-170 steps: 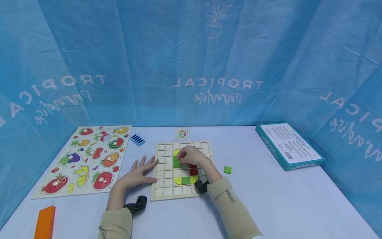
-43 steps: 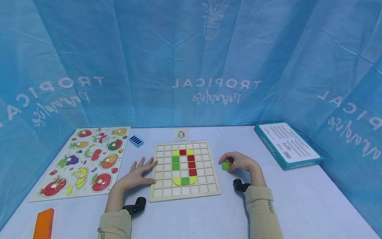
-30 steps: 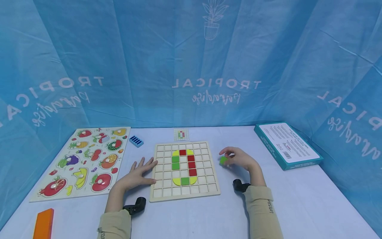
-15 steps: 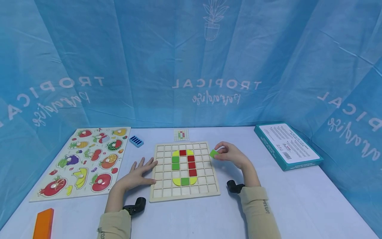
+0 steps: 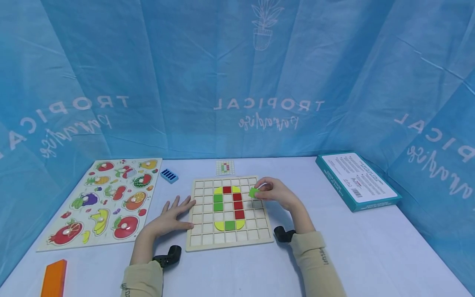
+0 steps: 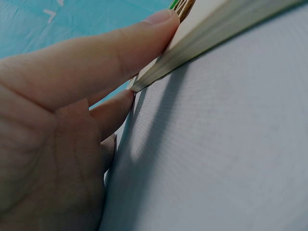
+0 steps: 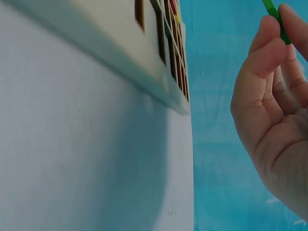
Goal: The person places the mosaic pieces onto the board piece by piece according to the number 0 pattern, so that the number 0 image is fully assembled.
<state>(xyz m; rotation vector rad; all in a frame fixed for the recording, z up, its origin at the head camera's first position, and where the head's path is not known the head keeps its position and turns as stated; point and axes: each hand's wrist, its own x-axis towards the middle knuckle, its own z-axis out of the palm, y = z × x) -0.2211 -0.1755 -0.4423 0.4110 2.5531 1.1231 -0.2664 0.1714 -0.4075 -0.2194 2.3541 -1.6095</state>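
My right hand point(image 5: 276, 194) pinches a small square green tile point(image 5: 253, 192) between thumb and fingers, above the upper right of a wooden grid board point(image 5: 204, 239). In the right wrist view the green tile point(image 7: 276, 17) is seen edge-on at the fingertips, clear of the board. The left hand point(image 5: 168, 219) rests with spread, straight fingers against the board's left edge; the left wrist view has its thumb on the rim. Set in the grid is a ring of tiles: yellow rounded corners, red tiles point(image 5: 238, 205) on top and right, green tiles point(image 5: 218, 202) at left and bottom. One cell low on the ring's left side is bare.
Behind the board lies a small pattern card point(image 5: 225, 167). A fruit puzzle board point(image 5: 83, 214) and a blue slotted block point(image 5: 169, 175) are to the left, with an orange block point(image 5: 54, 278) nearer. At right is a teal box point(image 5: 360, 181); a blue curtain point(image 5: 237, 78) hangs behind.
The right hand has picked up the green tile from the table right of the board and carried it left over the grid. The left hand has stayed at the board's edge.
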